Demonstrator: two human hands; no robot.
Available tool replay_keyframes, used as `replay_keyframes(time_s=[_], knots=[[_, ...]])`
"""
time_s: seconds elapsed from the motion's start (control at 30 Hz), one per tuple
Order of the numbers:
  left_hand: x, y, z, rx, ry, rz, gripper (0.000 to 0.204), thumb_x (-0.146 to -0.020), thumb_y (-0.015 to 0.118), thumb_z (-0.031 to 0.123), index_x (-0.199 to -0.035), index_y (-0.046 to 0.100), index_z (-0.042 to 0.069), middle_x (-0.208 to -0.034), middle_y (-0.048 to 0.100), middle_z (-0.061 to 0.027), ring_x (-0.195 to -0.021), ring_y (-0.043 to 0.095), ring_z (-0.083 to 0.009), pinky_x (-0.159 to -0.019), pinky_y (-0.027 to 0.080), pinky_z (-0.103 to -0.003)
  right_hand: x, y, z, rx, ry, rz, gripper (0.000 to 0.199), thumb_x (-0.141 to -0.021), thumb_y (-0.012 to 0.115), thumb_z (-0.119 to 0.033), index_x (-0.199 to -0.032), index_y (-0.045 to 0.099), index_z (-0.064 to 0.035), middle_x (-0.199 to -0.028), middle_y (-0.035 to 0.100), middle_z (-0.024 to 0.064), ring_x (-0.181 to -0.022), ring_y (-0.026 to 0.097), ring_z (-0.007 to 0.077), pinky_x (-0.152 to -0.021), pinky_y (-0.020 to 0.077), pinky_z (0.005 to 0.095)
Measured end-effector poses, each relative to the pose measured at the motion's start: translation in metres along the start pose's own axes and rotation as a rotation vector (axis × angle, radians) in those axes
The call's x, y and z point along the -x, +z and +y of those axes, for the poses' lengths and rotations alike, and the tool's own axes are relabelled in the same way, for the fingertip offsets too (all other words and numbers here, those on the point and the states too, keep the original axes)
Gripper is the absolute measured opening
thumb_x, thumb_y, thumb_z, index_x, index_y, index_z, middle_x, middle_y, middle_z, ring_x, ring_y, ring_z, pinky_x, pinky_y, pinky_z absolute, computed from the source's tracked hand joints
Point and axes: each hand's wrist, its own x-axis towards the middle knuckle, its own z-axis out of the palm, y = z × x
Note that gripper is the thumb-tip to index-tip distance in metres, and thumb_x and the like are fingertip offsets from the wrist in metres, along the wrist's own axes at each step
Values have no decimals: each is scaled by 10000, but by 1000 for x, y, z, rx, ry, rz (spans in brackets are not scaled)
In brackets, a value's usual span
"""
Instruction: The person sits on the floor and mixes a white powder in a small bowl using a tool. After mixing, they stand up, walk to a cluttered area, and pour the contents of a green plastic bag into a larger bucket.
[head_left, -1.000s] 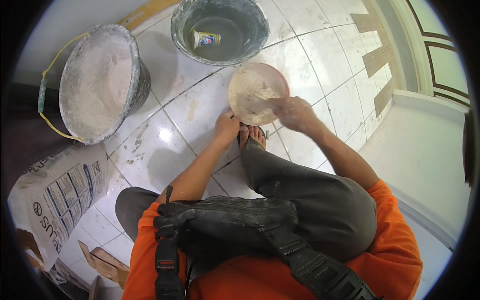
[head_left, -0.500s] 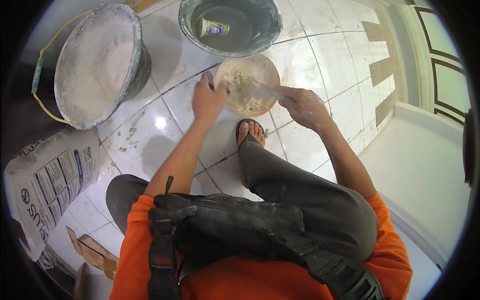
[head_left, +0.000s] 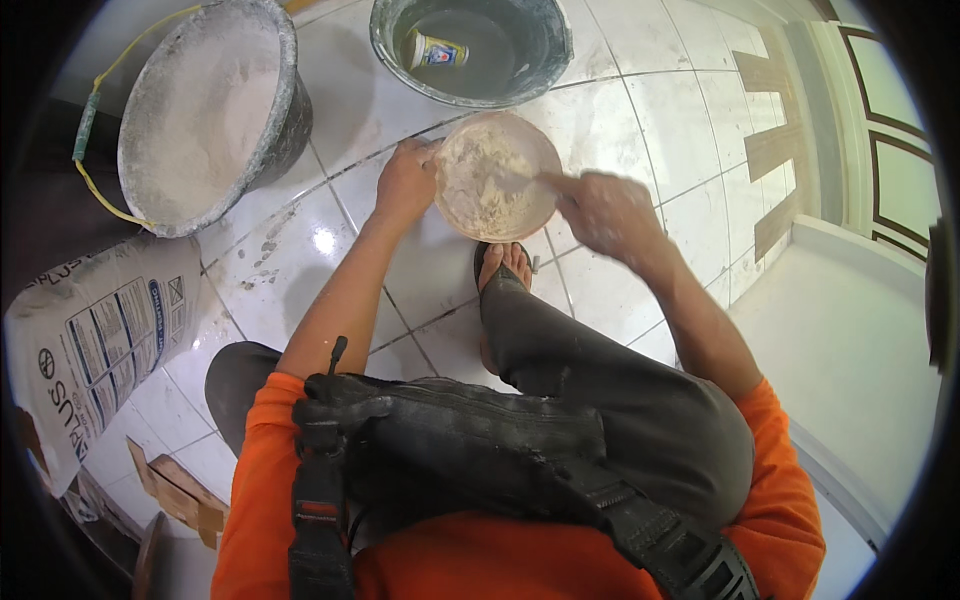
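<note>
The right hand is motion-blurred, so the thin tool it grips is hard to make out; its tip reaches into the small round pinkish bowl of pale crumbly paste. The bowl sits on the white tiled floor, just ahead of a sandalled foot. The left hand clasps the bowl's left rim. The grey bucket of white powder is cut off at the top edge, as is the dark basin of water.

A bowl is set on the floor before a foot, between the left hand and right hand. Two buckets are placed beyond it; a sack is laid far left.
</note>
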Motion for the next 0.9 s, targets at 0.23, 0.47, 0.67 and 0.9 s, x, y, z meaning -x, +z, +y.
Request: replay_keyframes(time_s=[0.23,0.47,0.67,0.9], knots=[[-8,23,1,198,51,-27,346,-998,583,172,-1302,689,46,-1298,656,-174,-1223,617,-345,-1053,456,-389,-66,107,41,260,-394,289,404,-911,600,-143,-1313,634,-158,-825,679,149,-794,710,332,-664,562,433],[-10,15,-4,128,-4,-6,345,-1011,565,186,-1303,685,47,-1300,660,-183,-1241,613,-347,-1061,453,-389,-26,35,26,92,-93,-224,438,-943,566,-184,-1374,640,-194,-1101,736,164,-1039,705,338,-941,538,465],[-12,21,-6,152,83,-38,328,-1015,574,179,-1282,689,28,-1303,660,-181,-1227,622,-337,-1056,460,-379,-86,13,39,196,-76,-114,304,-888,592,-186,-1136,767,-171,-1104,756,93,-1053,704,306,-922,559,439],[-16,23,-16,349,48,-69,320,-997,593,143,-1283,701,49,-1344,647,-138,-1212,631,-320,-1048,472,-384,-112,82,9,298,-532,382,140,-816,653,-145,-917,745,-116,-898,727,76,-867,718,262,-742,564,400]])
